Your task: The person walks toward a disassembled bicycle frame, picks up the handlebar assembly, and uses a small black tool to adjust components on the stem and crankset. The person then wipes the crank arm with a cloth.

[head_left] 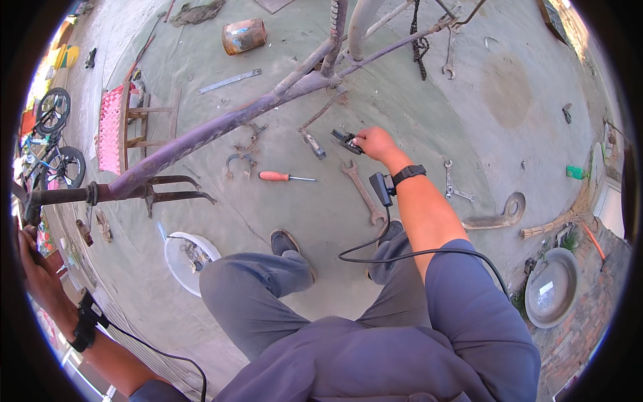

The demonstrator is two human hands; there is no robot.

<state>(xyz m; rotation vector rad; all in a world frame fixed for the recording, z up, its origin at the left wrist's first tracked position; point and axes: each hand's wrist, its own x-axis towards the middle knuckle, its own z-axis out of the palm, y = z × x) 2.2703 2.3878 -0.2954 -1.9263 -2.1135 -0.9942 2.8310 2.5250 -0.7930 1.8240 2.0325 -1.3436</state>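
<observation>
A worn purple bicycle frame [234, 120] with a bare fork [177, 191] stretches across in front of me. At the far left my left hand [41, 273] is closed round the dark handlebar [25, 213], partly cut off by the picture's rim. My right hand [377, 143] pinches what looks like a black bicycle pedal [347, 142], low over the floor. Beside it, another pedal [313, 144] hangs on the frame's crank arm [321, 112]. An open-end wrench [364, 193] and a red-handled screwdriver [288, 177] lie between that hand and my feet.
A white bowl of small parts [189, 254] is by my left knee. Around lie smaller wrenches [457, 184], a rusty can [244, 37], a metal strip [230, 82] and a pink-woven seat [112, 130]. A broom [559, 220] and metal basin [552, 288] are at the right.
</observation>
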